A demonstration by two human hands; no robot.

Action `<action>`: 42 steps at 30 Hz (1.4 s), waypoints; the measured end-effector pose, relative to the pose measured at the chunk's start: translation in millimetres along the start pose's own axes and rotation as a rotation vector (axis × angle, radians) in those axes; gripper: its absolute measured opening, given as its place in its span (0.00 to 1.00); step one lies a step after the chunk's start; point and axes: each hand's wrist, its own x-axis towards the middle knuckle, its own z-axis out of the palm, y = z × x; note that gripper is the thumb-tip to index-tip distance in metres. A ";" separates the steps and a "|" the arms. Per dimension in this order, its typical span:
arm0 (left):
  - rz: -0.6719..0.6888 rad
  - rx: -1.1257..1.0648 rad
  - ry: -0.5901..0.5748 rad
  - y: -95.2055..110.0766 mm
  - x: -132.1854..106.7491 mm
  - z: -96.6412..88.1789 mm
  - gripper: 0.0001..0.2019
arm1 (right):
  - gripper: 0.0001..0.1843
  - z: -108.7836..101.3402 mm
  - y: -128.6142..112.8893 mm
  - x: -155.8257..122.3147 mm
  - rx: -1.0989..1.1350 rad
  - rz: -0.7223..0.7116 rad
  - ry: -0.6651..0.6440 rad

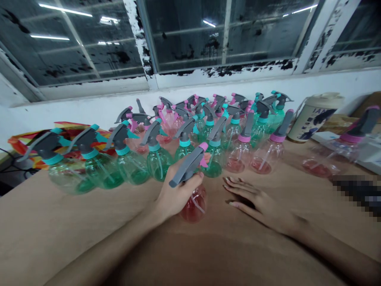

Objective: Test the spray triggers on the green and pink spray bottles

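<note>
While the L forearm angles in from lower L, the L hand is bent round the neck of 1 pink spray btl, mid-table, in front of the row; R hand is palm down just right of it, fingers spread. Front row: 6 green btls w/ teal collars, then 2 pink-collared btls; 1 more btl far R. Others behind overlap, can't count. L grip: closed on the btl neck; R: loose, nothing held.
</note>
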 end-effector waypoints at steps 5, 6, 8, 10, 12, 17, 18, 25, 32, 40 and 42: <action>0.009 -0.039 -0.051 0.0 1.7 -0.9 0.09 | 0.26 0.9 0.1 0.0 0.002 0.000 0.013; 0.020 -0.041 -0.054 0.5 2.3 -1.3 0.09 | 0.26 1.3 0.7 -0.1 0.003 0.001 0.016; 0.035 -0.047 -0.062 1.0 3.5 -2.0 0.07 | 0.26 2.2 2.0 -0.4 0.006 0.002 0.018; 0.031 -0.067 -0.081 0.5 4.1 -2.4 0.04 | 0.26 2.7 3.1 -0.6 0.011 0.002 0.019; 0.019 -0.105 -0.097 -1.0 4.4 -2.2 0.03 | 0.27 2.8 3.5 -0.5 0.016 -0.003 0.023; -0.013 -0.158 -0.073 -3.6 4.6 -1.0 0.04 | 0.27 2.5 3.0 -0.4 0.016 -0.003 0.018; -0.004 -0.148 -0.072 -3.5 4.6 -1.0 0.04 | 0.27 2.6 3.1 -0.5 0.014 -0.002 0.018; 0.040 -0.002 0.007 -3.9 3.1 0.5 0.06 | 0.27 6.0 7.4 -1.8 0.007 -0.018 0.033; 0.074 0.006 0.040 -4.5 1.5 3.8 0.05 | 0.27 5.2 6.8 -0.9 -0.002 -0.024 0.034; 0.039 0.021 -0.003 -6.2 1.9 2.0 0.05 | 0.26 4.2 5.2 -0.5 -0.012 -0.036 0.035; 0.050 0.014 -0.028 -4.0 4.1 1.1 0.03 | 0.26 3.8 4.9 -0.5 -0.007 -0.036 0.030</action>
